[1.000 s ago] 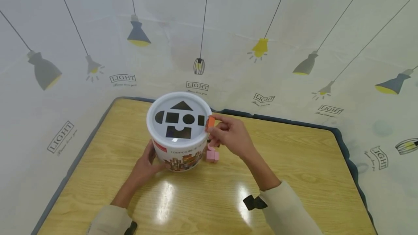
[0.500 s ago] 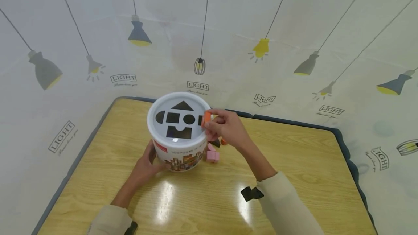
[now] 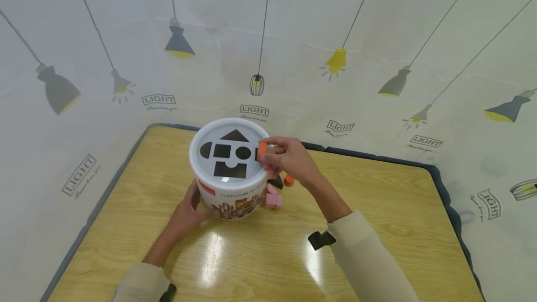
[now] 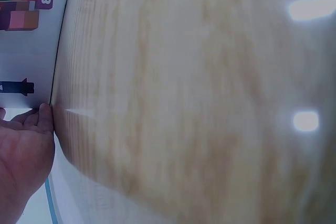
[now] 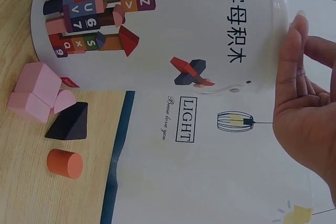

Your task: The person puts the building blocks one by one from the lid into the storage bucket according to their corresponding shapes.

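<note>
A white bucket [image 3: 235, 205] with printed building-block pictures stands on the table. Its white lid [image 3: 205, 169] has several dark shaped holes. My left hand [image 3: 184, 216] holds the bucket's left side low down, thumb in front; in the left wrist view that hand [image 4: 26, 150] lies against the wall. Between thumb and fingertips, my right hand [image 3: 293, 160] pinches an orange rectangular block [image 3: 262, 151] upright over the rectangular hole at the lid's right edge. The block partly covers that hole; whether its lower end is inside I cannot tell. The right wrist view hides the block.
Right of the bucket lie pink blocks [image 5: 39, 90], a black triangular block [image 5: 71, 121] and an orange cylinder [image 5: 64, 163]. The wooden table [image 3: 356, 199] ends at a dark edge before a lamp-patterned wall covering [image 3: 293, 92].
My right hand has carried the orange block left, from beside the lid's rim to over the rectangular hole. The orange cylinder has come into sight. My left hand and the bucket have stayed put.
</note>
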`<action>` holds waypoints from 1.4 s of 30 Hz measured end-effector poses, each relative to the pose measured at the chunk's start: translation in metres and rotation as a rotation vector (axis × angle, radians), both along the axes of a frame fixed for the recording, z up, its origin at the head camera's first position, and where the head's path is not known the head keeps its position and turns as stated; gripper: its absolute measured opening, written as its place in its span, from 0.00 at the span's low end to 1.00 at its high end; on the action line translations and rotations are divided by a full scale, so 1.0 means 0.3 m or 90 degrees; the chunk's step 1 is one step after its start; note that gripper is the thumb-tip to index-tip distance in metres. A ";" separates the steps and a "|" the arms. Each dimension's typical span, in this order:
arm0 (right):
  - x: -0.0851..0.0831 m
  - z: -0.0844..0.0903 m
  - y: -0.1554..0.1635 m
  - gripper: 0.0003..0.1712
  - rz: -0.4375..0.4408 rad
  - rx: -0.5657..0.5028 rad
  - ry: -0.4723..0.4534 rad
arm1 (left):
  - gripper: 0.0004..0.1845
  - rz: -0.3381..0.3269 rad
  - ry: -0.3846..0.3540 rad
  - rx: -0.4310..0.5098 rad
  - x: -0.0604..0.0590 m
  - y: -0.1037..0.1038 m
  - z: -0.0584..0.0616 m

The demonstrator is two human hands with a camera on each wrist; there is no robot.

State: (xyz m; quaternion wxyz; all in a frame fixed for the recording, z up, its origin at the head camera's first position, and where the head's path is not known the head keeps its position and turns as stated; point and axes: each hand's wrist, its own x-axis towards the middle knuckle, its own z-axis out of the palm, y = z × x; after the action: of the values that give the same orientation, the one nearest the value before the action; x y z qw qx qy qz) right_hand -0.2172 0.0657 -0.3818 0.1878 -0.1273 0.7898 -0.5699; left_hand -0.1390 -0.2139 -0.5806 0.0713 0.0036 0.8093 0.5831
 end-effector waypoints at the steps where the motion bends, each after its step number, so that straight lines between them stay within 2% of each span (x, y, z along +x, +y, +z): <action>1: -0.002 0.000 -0.001 0.27 0.001 0.001 -0.003 | 0.62 0.001 0.000 0.001 0.001 0.000 0.001; 17: -0.005 0.003 -0.003 0.27 -0.007 -0.025 -0.042 | 0.63 -0.003 0.010 0.000 0.002 0.002 0.003; 33: -0.007 0.003 -0.005 0.24 0.001 -0.021 -0.050 | 0.62 -0.007 0.014 0.006 0.000 -0.003 -0.001; 42: -0.004 -0.003 -0.002 0.23 -0.013 -0.033 -0.047 | 0.63 -0.010 0.003 0.015 -0.004 0.002 0.000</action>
State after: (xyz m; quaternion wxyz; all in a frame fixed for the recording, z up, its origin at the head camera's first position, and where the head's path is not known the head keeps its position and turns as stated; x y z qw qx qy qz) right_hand -0.2183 0.0650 -0.3825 0.2073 -0.1028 0.7684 -0.5966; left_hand -0.1401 -0.2134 -0.5807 0.0735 0.0122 0.8024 0.5920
